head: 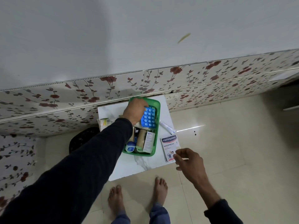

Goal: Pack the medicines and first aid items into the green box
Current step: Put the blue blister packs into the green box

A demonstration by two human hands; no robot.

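The green box (156, 125) stands on a small white marble-topped table (142, 165) against the wall. My left hand (134, 111) is over the box's far end, gripping a blue blister strip of tablets (148, 118) that lies across the box. Inside the near end I see a small blue-capped jar (130, 147), a tan bandage roll (141, 139) and a white medicine carton (149, 142). My right hand (188, 160) hovers at the near corner of a Hansaplast plaster pack (169, 147) lying right of the box; its fingers are apart and hold nothing.
A white ointment tube (167, 126) lies on the table right of the box. A pale carton (105, 122) sits at the table's left edge, partly behind my arm. A black bag (82, 138) rests on the floor to the left. My bare feet (137, 196) stand before the table.
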